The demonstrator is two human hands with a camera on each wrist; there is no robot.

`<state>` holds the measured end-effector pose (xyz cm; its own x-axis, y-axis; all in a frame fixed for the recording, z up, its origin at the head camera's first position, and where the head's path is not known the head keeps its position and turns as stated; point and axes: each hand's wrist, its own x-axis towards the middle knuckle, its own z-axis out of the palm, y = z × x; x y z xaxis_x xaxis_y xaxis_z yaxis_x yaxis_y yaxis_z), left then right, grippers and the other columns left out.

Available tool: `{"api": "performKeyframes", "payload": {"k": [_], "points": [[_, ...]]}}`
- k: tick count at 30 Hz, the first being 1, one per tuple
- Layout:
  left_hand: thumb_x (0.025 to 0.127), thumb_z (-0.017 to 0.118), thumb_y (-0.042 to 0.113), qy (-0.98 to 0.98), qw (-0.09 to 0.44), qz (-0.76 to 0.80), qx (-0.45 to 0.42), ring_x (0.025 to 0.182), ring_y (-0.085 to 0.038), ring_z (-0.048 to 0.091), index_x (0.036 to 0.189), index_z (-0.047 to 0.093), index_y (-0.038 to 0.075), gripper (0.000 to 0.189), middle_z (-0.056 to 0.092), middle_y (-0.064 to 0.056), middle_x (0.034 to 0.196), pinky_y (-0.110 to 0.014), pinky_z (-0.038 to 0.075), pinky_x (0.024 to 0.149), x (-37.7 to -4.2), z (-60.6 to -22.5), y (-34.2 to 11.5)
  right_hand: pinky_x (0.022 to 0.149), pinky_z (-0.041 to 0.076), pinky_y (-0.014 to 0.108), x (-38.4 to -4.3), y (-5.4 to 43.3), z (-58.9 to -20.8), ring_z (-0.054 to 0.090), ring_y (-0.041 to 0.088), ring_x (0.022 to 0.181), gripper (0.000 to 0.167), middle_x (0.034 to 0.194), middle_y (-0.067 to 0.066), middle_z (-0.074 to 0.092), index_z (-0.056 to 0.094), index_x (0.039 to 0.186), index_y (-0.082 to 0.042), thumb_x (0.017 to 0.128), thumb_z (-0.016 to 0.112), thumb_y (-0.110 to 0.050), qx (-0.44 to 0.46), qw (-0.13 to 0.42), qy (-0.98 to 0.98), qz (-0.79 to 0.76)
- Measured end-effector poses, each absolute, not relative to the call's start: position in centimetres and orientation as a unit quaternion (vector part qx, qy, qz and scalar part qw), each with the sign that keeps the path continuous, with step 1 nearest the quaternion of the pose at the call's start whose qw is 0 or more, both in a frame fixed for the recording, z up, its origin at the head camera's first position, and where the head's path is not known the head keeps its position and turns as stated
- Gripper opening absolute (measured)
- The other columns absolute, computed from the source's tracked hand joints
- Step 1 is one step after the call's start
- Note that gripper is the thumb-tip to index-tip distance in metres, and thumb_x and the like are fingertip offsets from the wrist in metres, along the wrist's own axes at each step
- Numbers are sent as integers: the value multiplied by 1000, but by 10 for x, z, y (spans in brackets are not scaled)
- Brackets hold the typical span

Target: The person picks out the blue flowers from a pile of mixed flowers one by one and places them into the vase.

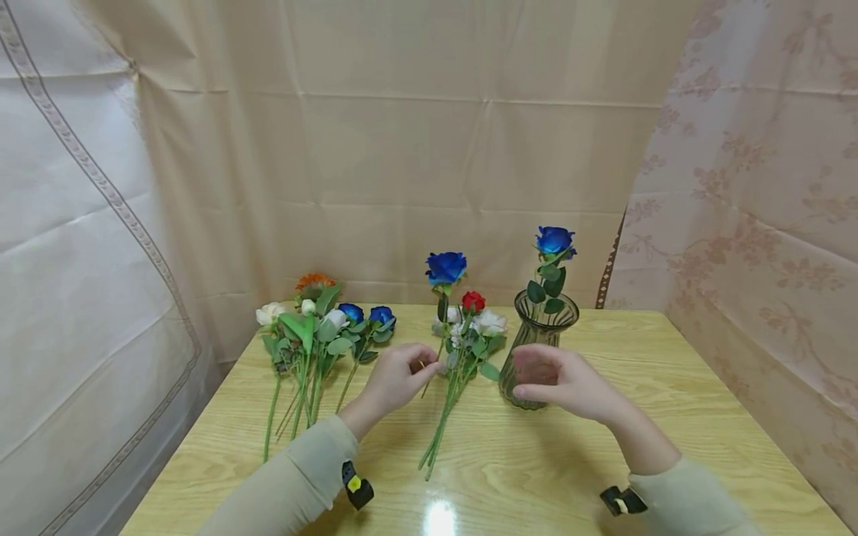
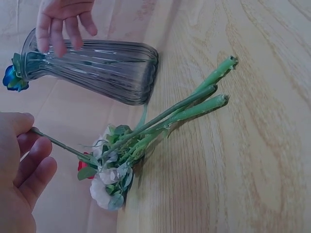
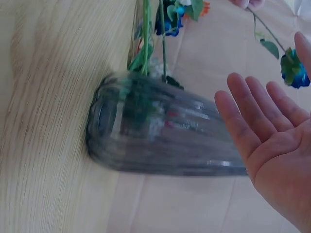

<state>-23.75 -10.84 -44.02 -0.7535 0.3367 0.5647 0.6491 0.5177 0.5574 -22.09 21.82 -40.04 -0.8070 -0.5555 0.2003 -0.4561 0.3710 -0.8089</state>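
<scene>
Here, a glass vase (image 2: 112, 70) on a table (image 1: 536, 476) holds one blue rose (image 1: 555, 241) near a right hand (image 1: 573, 381), fingers (image 3: 238, 125) apart — while a left hand (image 1: 397, 374) pinches a second rose (image 1: 445, 268) nearby, its bloom (image 3: 295, 72) outside only the left wrist view.

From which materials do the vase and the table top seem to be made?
Vase: probably smoky glass, glossy; its ribbed wall is see-through with streaky highlights. Plastic remains possible.
Table top: wood or printed laminate, by its grain lines; a bright reflection suggests gloss.
</scene>
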Motion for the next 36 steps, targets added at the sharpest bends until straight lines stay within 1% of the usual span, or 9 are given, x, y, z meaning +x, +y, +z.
{"api": "performKeyframes", "payload": {"k": [6, 11, 14, 18, 25, 32, 36], "points": [[94, 77, 15, -843, 204, -397, -300, 60, -3, 55, 91, 73, 13, 4, 65, 10, 76, -24, 50, 55, -238, -442, -108, 91, 55, 34, -220, 201, -397, 65, 34, 115, 57, 132, 9, 64, 55, 142, -10, 92, 79, -24, -312, 36, 813, -490], [93, 77, 13, -841, 206, -399, -303, 61, -3, 55, 91, 73, 14, 5, 65, 9, 77, -24, 50, 55, -237, -443, -107, 89, 56, 35, -221, 189, -397, 65, 37, 115, 57, 135, 8, 62, 53, 145, -15, 94, 77, -24, -310, 17, 805, -505], [93, 77, 13, -845, 199, -397, -298, 62, -3, 56, 91, 73, 15, 5, 65, 10, 78, -24, 51, 56, -237, -444, -106, 86, 57, 34, -223, 181, -398, 65, 36, 114, 56, 133, 8, 62, 53, 145, -16, 95, 76, -24, -307, 1, 803, -511], [94, 76, 14, -849, 189, -396, -294, 63, -3, 55, 91, 73, 15, 4, 65, 10, 79, -24, 51, 57, -235, -445, -104, 83, 58, 34, -227, 173, -399, 66, 33, 113, 56, 133, 10, 63, 53, 145, -15, 95, 76, -22, -305, -12, 793, -527], [94, 76, 15, -850, 182, -395, -297, 64, -3, 56, 91, 73, 14, 5, 66, 10, 79, -24, 51, 58, -237, -447, -103, 84, 58, 34, -234, 163, -401, 65, 38, 113, 53, 132, 14, 63, 53, 145, -12, 96, 74, -17, -304, -10, 784, -541], [96, 74, 16, -852, 168, -391, -305, 67, -3, 58, 92, 73, 13, 6, 67, 10, 81, -24, 52, 61, -235, -446, -102, 81, 58, 33, -238, 155, -398, 67, 28, 109, 50, 128, 11, 66, 56, 142, -10, 96, 74, -21, -297, -14, 793, -533], [97, 74, 18, -856, 157, -392, -299, 67, -3, 58, 92, 73, 13, 7, 66, 11, 81, -25, 52, 61, -234, -447, -102, 79, 59, 33, -239, 150, -396, 67, 26, 106, 53, 126, 9, 68, 56, 142, -8, 96, 75, -24, -290, -12, 800, -525]]}}
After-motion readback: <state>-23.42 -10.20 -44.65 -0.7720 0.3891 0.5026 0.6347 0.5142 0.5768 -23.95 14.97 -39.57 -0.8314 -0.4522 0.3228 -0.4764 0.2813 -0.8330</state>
